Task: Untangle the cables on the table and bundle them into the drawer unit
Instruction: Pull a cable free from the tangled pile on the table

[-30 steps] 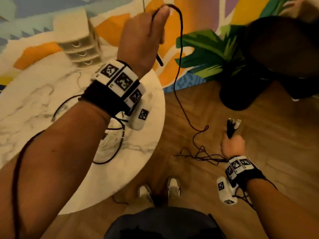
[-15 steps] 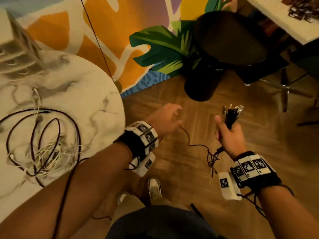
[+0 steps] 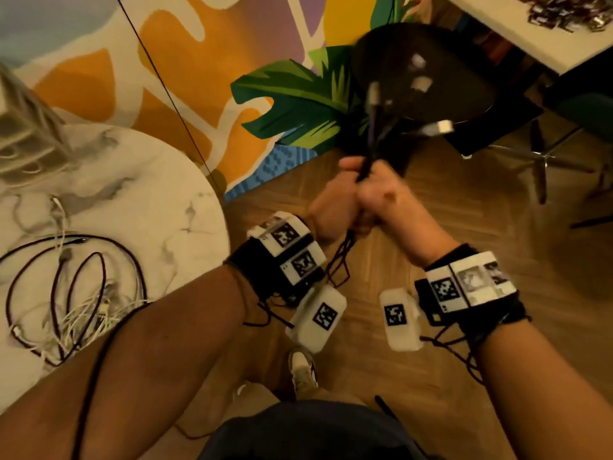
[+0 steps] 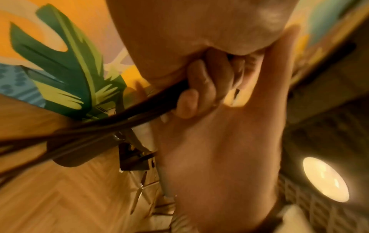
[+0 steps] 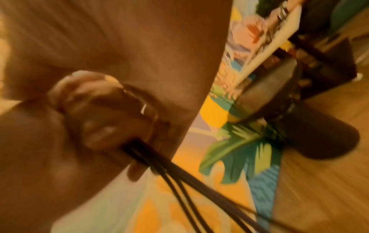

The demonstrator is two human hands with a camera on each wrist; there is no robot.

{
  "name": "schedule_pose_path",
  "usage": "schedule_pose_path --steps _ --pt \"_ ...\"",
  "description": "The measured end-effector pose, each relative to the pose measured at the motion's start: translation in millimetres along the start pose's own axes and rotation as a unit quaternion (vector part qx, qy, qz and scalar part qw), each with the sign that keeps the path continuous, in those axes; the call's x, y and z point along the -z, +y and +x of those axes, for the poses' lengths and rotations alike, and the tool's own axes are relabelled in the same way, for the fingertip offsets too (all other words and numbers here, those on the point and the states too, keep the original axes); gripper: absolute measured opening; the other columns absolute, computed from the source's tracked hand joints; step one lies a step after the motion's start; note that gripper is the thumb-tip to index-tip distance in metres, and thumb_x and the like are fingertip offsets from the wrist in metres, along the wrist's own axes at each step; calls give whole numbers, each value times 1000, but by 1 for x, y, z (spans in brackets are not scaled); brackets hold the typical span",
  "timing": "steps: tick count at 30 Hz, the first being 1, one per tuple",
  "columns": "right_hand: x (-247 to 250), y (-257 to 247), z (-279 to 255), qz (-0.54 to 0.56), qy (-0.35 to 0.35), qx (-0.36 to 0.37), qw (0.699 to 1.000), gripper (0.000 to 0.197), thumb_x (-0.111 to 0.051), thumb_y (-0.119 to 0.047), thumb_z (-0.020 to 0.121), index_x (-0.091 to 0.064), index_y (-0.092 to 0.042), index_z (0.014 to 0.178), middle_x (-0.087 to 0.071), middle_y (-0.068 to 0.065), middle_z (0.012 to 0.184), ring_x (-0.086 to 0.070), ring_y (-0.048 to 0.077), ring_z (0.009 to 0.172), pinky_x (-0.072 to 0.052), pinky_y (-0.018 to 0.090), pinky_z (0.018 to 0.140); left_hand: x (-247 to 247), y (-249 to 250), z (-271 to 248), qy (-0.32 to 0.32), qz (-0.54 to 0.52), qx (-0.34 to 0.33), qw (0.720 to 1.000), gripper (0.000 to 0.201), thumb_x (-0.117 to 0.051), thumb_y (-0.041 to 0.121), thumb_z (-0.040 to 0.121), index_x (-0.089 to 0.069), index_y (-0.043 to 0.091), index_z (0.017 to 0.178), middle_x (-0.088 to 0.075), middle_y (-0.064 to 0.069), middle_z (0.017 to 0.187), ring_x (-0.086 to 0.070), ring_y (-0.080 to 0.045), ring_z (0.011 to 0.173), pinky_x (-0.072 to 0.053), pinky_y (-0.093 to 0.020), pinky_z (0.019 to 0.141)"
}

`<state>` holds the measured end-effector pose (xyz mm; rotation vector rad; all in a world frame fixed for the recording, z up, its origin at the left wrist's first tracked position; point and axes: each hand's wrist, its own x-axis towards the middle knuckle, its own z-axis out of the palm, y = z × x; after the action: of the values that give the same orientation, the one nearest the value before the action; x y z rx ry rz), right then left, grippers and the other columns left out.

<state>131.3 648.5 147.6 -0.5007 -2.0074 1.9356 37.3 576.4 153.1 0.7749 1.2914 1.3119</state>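
- Your left hand [image 3: 335, 207] and right hand [image 3: 384, 200]: pressed together, both fisted round the black cables [image 3: 371, 154].
- Table [image 3: 139, 180]: tangled cable pile [image 3: 66, 293].

black cables [image 3: 371, 151], white marbled table [image 3: 139, 180]

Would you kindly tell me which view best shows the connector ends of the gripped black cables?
The head view: the connector ends fan out above both fists. Both wrist views show only the dark cable strands leaving curled fingers.
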Motion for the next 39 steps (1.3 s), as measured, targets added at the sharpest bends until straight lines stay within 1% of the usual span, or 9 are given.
schedule_pose_path --steps 3,7,13,16,21,26,29,32,39 --pt "-32 40 -2 -48 -122 -49 990 9 -64 -8 84 -60 -1 86 -60 17 76 -56 20 72 -49 33 66 20 21 -11 7 -44 -14 999 45 -42 23 97 -27 18 55 -23 6 41 -18 -12 34 -17 -23 38" --pt "-63 95 19 -130 -60 -100 985 44 -63 -23 90 -44 -29 51 -37 -11 50 -33 9 47 -28 25 52 45 39 -28 29 217 -6 976 53 -44 23 99 -30 18 47 -27 8 37 -21 -10 32 -20 -24 38" --pt "-35 175 15 -302 -28 -262 916 33 -53 -36 95 -57 -15 69 -44 1 57 -42 17 52 -32 26 51 75 96 -64 108 650 -26 752 48 -41 43 95 -42 16 56 -38 0 49 -36 -10 41 -26 -27 42" --pt "-8 202 2 -332 7 -323 886 27 -51 -33 96 -63 -11 86 -54 7 66 -54 27 69 -36 29 57 96 121 -79 165 743 -67 646 48 -40 43 96 -65 6 81 -48 -8 55 -44 -23 49 -30 -31 46" --pt "7 208 5 -306 52 -434 846 34 -50 -31 97 -64 0 95 -56 11 75 -52 27 70 -39 31 56 105 120 -89 191 770 -145 591 49 -35 42 90 -70 9 98 -49 -13 52 -46 -31 47 -40 -36 46" --pt "-24 166 17 -136 158 -326 922 45 -50 -42 95 -42 -19 57 -39 0 52 -39 17 49 -31 28 52 92 61 -67 135 748 8 650 35 -41 37 94 -65 15 106 -62 -12 82 -57 -32 79 -33 -32 58" --pt "-40 129 17 -109 148 -263 947 46 -48 -36 97 -38 -18 56 -35 -4 48 -33 8 38 -29 25 47 92 13 -52 85 635 55 765 29 -45 34 95 -66 14 91 -58 -1 76 -61 -26 81 -36 -29 62" --pt "-53 104 15 -90 118 -212 966 43 -45 -31 98 -37 -19 58 -33 -3 51 -29 9 40 -25 25 46 91 -19 -41 98 497 74 859 43 -45 45 93 -71 14 77 -51 9 56 -52 -8 53 -34 -20 52" --pt "-66 66 20 -115 61 -102 986 32 -43 -16 99 -53 -29 72 -45 -16 48 -43 -5 40 -31 12 43 80 -30 -26 137 411 63 899 59 -57 62 79 -48 10 55 -46 -2 51 -43 -14 47 -34 -26 49"
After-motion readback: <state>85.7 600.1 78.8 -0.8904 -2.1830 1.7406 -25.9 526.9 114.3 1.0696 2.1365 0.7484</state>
